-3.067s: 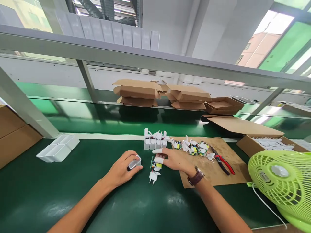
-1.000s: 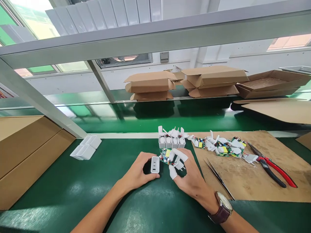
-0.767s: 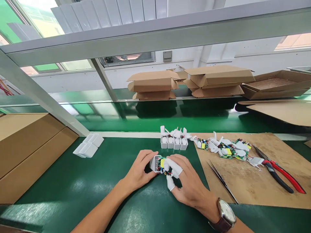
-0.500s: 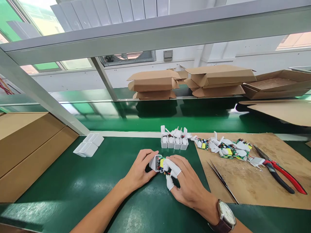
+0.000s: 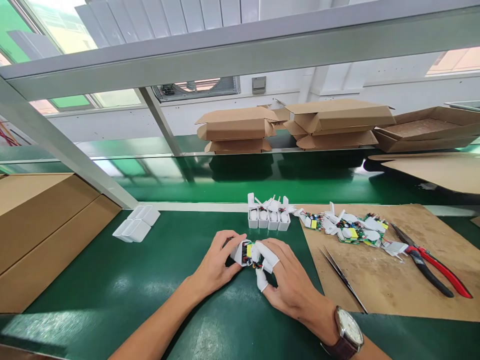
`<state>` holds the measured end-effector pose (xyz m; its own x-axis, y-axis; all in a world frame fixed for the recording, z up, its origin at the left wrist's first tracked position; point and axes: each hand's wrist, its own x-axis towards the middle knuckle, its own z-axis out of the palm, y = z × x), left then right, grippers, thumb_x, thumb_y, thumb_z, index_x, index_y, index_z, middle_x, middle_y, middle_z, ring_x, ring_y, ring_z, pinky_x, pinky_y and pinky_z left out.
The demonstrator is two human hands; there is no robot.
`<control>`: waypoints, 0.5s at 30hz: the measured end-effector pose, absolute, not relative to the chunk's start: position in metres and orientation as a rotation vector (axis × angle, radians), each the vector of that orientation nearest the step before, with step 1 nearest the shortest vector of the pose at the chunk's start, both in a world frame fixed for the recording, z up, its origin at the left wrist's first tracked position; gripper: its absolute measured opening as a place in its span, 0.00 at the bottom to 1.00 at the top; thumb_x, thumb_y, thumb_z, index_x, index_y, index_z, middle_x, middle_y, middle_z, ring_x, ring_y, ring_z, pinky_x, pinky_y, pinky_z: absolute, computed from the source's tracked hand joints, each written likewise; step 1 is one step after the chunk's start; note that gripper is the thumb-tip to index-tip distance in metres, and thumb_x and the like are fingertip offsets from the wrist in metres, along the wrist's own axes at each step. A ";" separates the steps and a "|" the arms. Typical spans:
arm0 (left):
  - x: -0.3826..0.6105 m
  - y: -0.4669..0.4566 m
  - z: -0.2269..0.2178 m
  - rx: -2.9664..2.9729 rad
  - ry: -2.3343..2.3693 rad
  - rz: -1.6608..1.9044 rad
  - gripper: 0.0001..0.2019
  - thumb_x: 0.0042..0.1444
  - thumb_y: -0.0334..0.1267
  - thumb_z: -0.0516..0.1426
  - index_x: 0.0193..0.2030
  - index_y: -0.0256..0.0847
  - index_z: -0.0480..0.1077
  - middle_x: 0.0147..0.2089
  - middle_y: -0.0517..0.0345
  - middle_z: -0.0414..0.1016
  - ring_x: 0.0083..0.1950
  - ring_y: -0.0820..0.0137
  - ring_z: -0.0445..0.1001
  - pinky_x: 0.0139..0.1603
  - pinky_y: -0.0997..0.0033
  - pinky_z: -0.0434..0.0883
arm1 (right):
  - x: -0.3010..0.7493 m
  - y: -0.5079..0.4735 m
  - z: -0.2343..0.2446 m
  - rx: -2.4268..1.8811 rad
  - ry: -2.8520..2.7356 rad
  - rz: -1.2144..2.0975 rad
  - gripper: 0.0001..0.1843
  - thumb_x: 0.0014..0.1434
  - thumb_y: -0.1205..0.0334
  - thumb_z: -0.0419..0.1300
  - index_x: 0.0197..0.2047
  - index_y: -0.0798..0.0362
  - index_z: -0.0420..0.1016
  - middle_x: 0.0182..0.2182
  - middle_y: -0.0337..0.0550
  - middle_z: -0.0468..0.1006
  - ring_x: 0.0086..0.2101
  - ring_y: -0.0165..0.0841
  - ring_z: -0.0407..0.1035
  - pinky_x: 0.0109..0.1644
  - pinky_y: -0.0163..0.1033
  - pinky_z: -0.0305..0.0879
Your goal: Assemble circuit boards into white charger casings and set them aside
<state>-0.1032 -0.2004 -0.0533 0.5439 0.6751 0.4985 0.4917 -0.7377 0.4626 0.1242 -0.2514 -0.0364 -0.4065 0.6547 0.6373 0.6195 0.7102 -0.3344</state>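
Observation:
My left hand [image 5: 216, 262] grips a white charger housing [image 5: 237, 251] low over the green table. My right hand [image 5: 287, 282], with white finger cots on several fingertips, pinches a small circuit board [image 5: 248, 251] with yellow and red parts, its end sitting inside the housing's open side. Both hands meet at the middle of the table. Just behind them stands a row of white housings [image 5: 268, 220] with plug parts in them.
A brown mat [image 5: 390, 280] on the right carries a pile of circuit boards and plug pieces [image 5: 347, 229], tweezers [image 5: 343, 281] and red-handled cutters [image 5: 431, 262]. White empty shells [image 5: 137, 225] lie at the left, beside a cardboard box [image 5: 41, 227]. Folded cartons [image 5: 292, 127] are stacked behind.
My right hand brought the circuit board from the table to the housing and pushed it partly in. My left hand tilted the housing toward it. The view shifted left since the oldest frame.

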 end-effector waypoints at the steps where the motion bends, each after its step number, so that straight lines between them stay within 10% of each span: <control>1: -0.103 -0.201 -0.053 2.517 0.976 0.985 0.34 0.61 0.27 0.60 0.71 0.52 0.57 0.58 0.47 0.67 0.59 0.58 0.71 0.59 0.51 0.74 | 0.124 -0.251 -0.036 -0.966 -2.125 0.052 0.39 0.55 0.78 0.53 0.70 0.58 0.56 0.56 0.58 0.73 0.57 0.49 0.67 0.57 0.58 0.74; 15: -0.103 -0.202 -0.053 2.512 0.970 0.945 0.35 0.61 0.27 0.59 0.72 0.53 0.55 0.57 0.48 0.66 0.58 0.58 0.70 0.58 0.51 0.74 | 0.124 -0.250 -0.039 -0.975 -2.124 0.060 0.43 0.54 0.78 0.54 0.73 0.55 0.50 0.57 0.58 0.72 0.57 0.51 0.67 0.55 0.60 0.75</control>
<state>-0.1029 -0.2016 -0.0528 0.5588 0.6801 0.4745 0.4922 -0.7325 0.4703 0.1242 -0.2501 -0.0394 -0.3992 0.6601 0.6363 0.6233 0.7044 -0.3396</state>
